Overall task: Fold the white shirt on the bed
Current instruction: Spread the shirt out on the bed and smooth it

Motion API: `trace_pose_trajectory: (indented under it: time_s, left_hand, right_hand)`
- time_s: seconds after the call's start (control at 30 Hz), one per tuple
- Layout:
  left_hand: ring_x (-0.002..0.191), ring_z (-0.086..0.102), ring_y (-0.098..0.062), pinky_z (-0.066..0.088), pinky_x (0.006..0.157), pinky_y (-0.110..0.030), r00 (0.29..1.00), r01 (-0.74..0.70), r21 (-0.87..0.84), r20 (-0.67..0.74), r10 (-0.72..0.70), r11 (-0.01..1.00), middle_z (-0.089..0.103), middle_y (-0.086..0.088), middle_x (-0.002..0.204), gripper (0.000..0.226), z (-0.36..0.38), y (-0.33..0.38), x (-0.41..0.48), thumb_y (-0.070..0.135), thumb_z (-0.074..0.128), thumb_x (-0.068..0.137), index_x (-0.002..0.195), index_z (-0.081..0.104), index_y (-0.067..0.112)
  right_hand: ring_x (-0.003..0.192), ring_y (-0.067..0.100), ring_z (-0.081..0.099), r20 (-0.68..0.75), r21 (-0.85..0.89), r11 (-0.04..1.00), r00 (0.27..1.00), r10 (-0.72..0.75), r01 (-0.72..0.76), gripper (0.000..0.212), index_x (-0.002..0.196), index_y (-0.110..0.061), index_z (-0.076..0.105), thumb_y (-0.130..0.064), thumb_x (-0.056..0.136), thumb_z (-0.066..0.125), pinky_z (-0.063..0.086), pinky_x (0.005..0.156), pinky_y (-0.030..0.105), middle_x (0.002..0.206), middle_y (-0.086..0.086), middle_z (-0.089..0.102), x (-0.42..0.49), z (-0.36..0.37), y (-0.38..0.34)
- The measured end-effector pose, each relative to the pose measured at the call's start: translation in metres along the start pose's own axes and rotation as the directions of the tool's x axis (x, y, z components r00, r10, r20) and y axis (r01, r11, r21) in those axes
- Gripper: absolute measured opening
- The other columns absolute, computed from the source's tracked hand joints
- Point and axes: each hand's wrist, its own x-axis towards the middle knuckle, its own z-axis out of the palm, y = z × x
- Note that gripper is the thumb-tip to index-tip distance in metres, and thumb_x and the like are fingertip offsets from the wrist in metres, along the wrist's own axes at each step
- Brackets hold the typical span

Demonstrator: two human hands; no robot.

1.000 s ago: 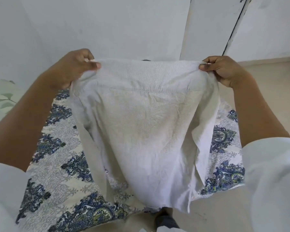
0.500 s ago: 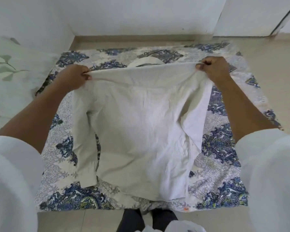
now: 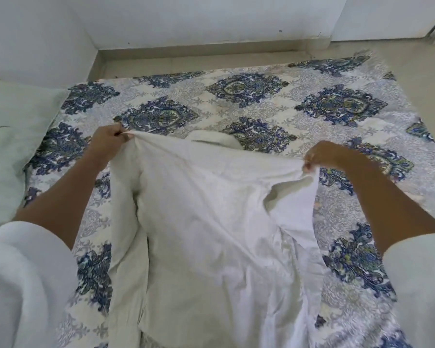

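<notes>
1 creased white cloth shirt (image 3: pixel 211 222), lying lengthwise on the near middle of 1 bed under a white sheet with blue floral medallions (image 3: pixel 249 89), collar (image 3: pixel 214 139) at the far end. 2 bare hands, well apart: left hand (image 3: pixel 108 141) pinching the far left shoulder, right hand (image 3: pixel 324 156) pinching the far right shoulder. 1 pale green pillow (image 3: pixel 13 136) at the left edge. Bare sheet beyond the collar and on both sides; beige floor (image 3: pixel 425 66) past the far and right edges.

Home bedroom, bed (image 3: pixel 274 114) with blue floral-patterned sheet, pale pillow (image 3: pixel 13 136) at left, plain white walls (image 3: pixel 186 18)
</notes>
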Motion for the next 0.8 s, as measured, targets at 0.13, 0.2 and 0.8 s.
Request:
trace_pose_trajectory:
  time_s: [0.13, 0.2, 0.8]
  left_hand:
    - [0.057, 0.039, -0.017, 0.037, 0.045, -0.016, 0.986, 0.087, -0.09, 0.149, -0.073, 0.992, 0.046, -0.012, 0.067, 0.009, 0.019, -0.024, 0.041, 0.009, 0.059, 0.088, 0.08, 0.059, 0.006]
    - [0.06, 0.044, -0.017, 0.039, 0.042, -0.01, 0.957, 0.143, -0.166, 0.276, -0.093, 0.976, 0.047, -0.009, 0.068, 0.013, 0.029, -0.033, 0.06, 0.007, 0.058, 0.089, 0.076, 0.057, 0.009]
    - [0.057, 0.041, -0.019, 0.03, 0.052, -0.026, 0.974, 0.154, 0.009, 0.17, -0.153, 0.988, 0.05, -0.01, 0.065, 0.01, 0.154, -0.139, 0.193, 0.008, 0.063, 0.086, 0.081, 0.061, -0.001]
  right_hand:
    - [0.073, 0.03, 0.058, -0.214, 0.296, 0.954, 0.971, 0.111, -0.044, 0.025, 0.084, 0.01, 0.063, -0.015, 0.088, 0.062, 0.038, 0.05, 0.021, 0.075, 0.021, 0.063, 0.043, 0.005, 0.009]
    - [0.048, 0.018, 0.047, -0.314, 0.535, 0.843, 0.915, 0.255, -0.051, 0.024, 0.064, -0.003, 0.057, -0.006, 0.087, 0.061, 0.034, 0.034, 0.013, 0.047, 0.005, 0.052, 0.067, 0.006, 0.005]
    - [0.065, 0.034, 0.069, -0.466, 0.522, 0.843, 0.783, 0.412, -0.133, 0.025, 0.062, -0.012, 0.054, -0.007, 0.086, 0.054, 0.058, 0.069, 0.048, 0.056, 0.013, 0.06, 0.289, 0.077, -0.005]
